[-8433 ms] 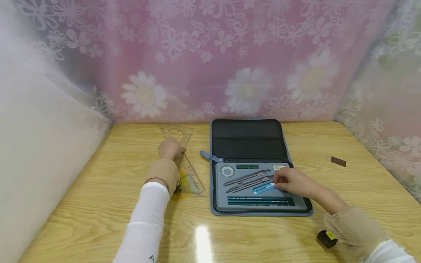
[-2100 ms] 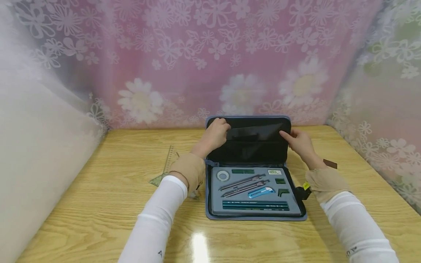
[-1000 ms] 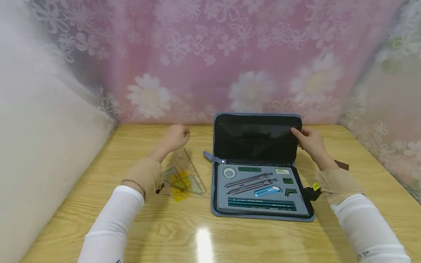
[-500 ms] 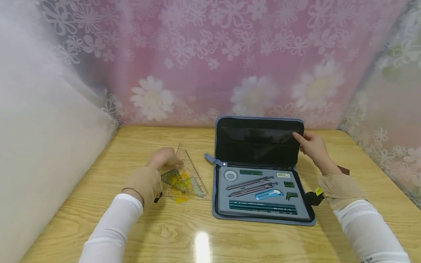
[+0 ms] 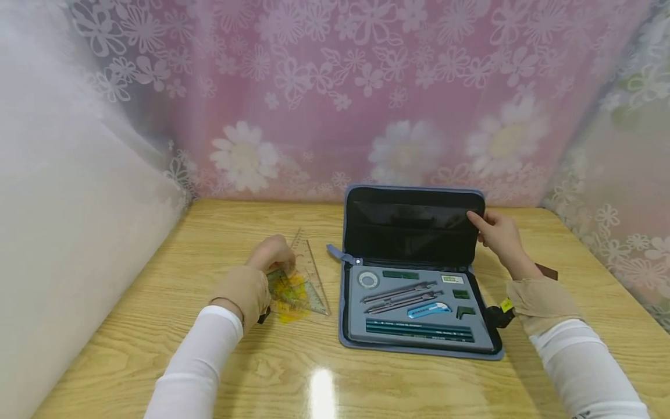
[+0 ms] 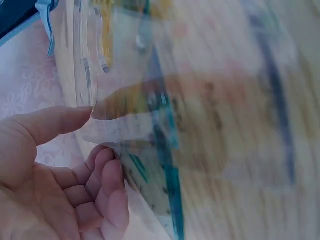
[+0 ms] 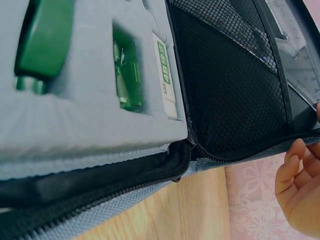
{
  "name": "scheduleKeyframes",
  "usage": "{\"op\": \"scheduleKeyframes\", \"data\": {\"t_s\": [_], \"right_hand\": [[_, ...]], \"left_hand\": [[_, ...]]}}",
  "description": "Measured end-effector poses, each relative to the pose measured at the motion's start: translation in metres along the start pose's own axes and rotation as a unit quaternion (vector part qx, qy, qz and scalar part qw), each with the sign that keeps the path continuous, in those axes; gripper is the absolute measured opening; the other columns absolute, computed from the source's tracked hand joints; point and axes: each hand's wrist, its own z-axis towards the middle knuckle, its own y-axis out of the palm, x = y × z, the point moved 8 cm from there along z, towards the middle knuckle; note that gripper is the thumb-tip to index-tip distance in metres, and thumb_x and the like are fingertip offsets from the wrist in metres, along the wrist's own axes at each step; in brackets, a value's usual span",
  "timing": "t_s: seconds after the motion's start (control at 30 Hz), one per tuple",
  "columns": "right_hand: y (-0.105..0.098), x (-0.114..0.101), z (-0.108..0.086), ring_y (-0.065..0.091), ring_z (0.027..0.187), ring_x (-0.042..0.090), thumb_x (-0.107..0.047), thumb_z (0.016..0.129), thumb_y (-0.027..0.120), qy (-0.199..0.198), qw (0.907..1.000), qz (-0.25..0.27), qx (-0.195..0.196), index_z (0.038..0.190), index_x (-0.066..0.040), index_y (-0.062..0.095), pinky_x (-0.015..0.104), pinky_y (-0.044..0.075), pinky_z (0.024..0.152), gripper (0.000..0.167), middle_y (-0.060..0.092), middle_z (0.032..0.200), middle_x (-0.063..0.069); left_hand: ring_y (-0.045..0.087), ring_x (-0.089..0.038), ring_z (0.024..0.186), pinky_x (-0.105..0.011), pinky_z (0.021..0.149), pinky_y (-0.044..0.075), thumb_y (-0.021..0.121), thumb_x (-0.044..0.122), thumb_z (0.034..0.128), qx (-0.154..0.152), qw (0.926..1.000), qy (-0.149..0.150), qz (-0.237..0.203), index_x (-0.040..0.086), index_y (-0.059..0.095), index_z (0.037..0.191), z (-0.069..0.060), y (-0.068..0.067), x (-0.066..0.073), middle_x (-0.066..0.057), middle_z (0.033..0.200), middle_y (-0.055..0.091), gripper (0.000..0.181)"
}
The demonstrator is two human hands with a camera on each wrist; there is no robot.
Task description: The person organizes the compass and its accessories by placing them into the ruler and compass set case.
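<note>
In the left wrist view, my left hand [image 6: 60,185] pinches a clear plastic set square by its edge, the index finger showing through it. From the head, the left hand [image 5: 272,253] is over a small pile: the clear set square [image 5: 316,279], a greenish triangle [image 5: 277,282] and a yellow patterned sheet [image 5: 290,314], overlapping. With thumb and fingers, my right hand [image 5: 499,235] holds the right edge of the zip case's raised lid [image 5: 408,238]. A clear ruler [image 7: 300,60] sits in the lid's mesh pocket.
The grey tray [image 5: 361,331] holds two compasses [image 5: 403,297], a blue cutter [image 5: 429,309], dark green pencils [image 5: 419,329], a white tape roll [image 5: 368,280], an eraser [image 5: 452,279] and green pieces [image 5: 464,312]. A brown strip [image 5: 546,271] lies right on the wooden table [image 5: 262,378].
My left hand has left the lid, come down to the pile at the left, and shifted slightly right with the clear set square. The right hand stays on the lid.
</note>
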Motion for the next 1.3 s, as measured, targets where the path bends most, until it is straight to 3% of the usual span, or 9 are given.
{"op": "scheduleKeyframes", "data": {"t_s": [0.3,0.43,0.57,0.73,0.8,0.97,1.17,1.23,1.3], "right_hand": [[0.000,0.000,0.000,0.048,0.055,0.012,-0.054,0.090,0.048,-0.007,0.9999,-0.013,0.000,0.093,0.005,0.054,0.024,0.042,0.051,0.059,0.049,0.060,0.002],[0.000,0.000,-0.001,0.048,0.055,0.013,-0.054,0.090,0.048,-0.008,0.9999,-0.013,0.000,0.092,0.005,0.054,0.024,0.042,0.051,0.059,0.048,0.060,0.001],[0.000,0.001,-0.001,0.049,0.056,0.013,-0.054,0.090,0.048,-0.002,1.0000,-0.008,0.001,0.093,0.005,0.054,0.024,0.042,0.051,0.059,0.048,0.059,0.000],[0.001,0.001,0.000,0.047,0.056,0.011,-0.055,0.089,0.048,0.009,0.9999,-0.008,0.001,0.095,0.005,0.054,0.024,0.042,0.051,0.060,0.051,0.063,0.003],[0.001,0.000,0.000,0.047,0.056,0.011,-0.055,0.089,0.048,0.010,0.9999,-0.010,0.000,0.095,0.005,0.055,0.024,0.042,0.051,0.060,0.051,0.064,0.003],[0.000,0.001,0.000,0.048,0.056,0.012,-0.055,0.089,0.048,0.008,0.9999,-0.008,0.003,0.094,0.004,0.054,0.025,0.042,0.051,0.060,0.050,0.062,0.001],[0.000,-0.001,-0.001,0.049,0.057,0.014,-0.054,0.090,0.048,-0.003,0.9999,-0.013,0.005,0.090,0.004,0.053,0.024,0.042,0.050,0.059,0.050,0.060,0.002],[0.000,-0.002,-0.002,0.049,0.058,0.015,-0.054,0.090,0.048,-0.006,0.9999,-0.014,0.005,0.090,0.004,0.054,0.024,0.043,0.050,0.059,0.050,0.060,0.002],[0.000,-0.002,-0.003,0.049,0.058,0.015,-0.053,0.090,0.048,-0.009,0.9998,-0.014,0.007,0.090,0.005,0.054,0.024,0.043,0.050,0.058,0.050,0.060,0.002]], "left_hand": [[0.037,-0.014,0.047,-0.029,0.053,0.039,0.063,0.011,0.0830,0.019,0.9951,0.027,-0.093,-0.005,0.056,0.097,0.001,-0.001,-0.001,-0.005,0.061,0.046,0.022],[0.030,-0.014,0.041,-0.031,0.057,0.037,0.060,0.007,0.0823,0.005,0.9919,0.055,-0.115,-0.005,0.058,0.082,0.000,-0.005,-0.001,-0.005,0.051,0.046,0.012],[0.025,-0.011,0.037,-0.029,0.055,0.037,0.062,0.005,0.0799,-0.006,0.9931,0.074,-0.091,0.002,0.058,0.057,-0.002,-0.006,0.001,-0.002,0.043,0.043,0.024],[0.023,-0.012,0.040,-0.028,0.047,0.031,0.054,-0.006,0.0770,0.005,0.9919,0.079,-0.099,0.010,0.046,0.049,-0.007,-0.005,0.005,0.000,0.044,0.034,0.033],[0.020,-0.012,0.041,-0.028,0.043,0.026,0.048,-0.010,0.0733,0.025,0.9924,0.080,-0.090,0.013,0.038,0.049,-0.010,-0.006,0.007,0.001,0.046,0.027,0.035],[0.016,-0.012,0.048,-0.026,0.043,0.019,0.049,-0.009,0.0676,0.090,0.9898,0.110,0.016,0.016,0.024,0.056,-0.016,-0.012,0.017,0.002,0.057,0.016,0.037],[0.019,-0.009,0.046,-0.022,0.042,0.022,0.056,-0.003,0.0721,0.157,0.9700,0.159,0.096,0.015,0.028,0.054,-0.025,-0.031,0.031,0.004,0.052,0.021,0.038],[0.020,-0.009,0.045,-0.021,0.042,0.021,0.055,-0.004,0.0709,0.195,0.9525,0.196,0.128,0.015,0.027,0.054,-0.033,-0.042,0.040,0.004,0.051,0.023,0.038],[0.022,-0.010,0.046,-0.022,0.043,0.023,0.055,-0.006,0.0682,0.242,0.9257,0.242,0.160,0.015,0.027,0.053,-0.044,-0.054,0.052,0.004,0.051,0.024,0.037]]}}
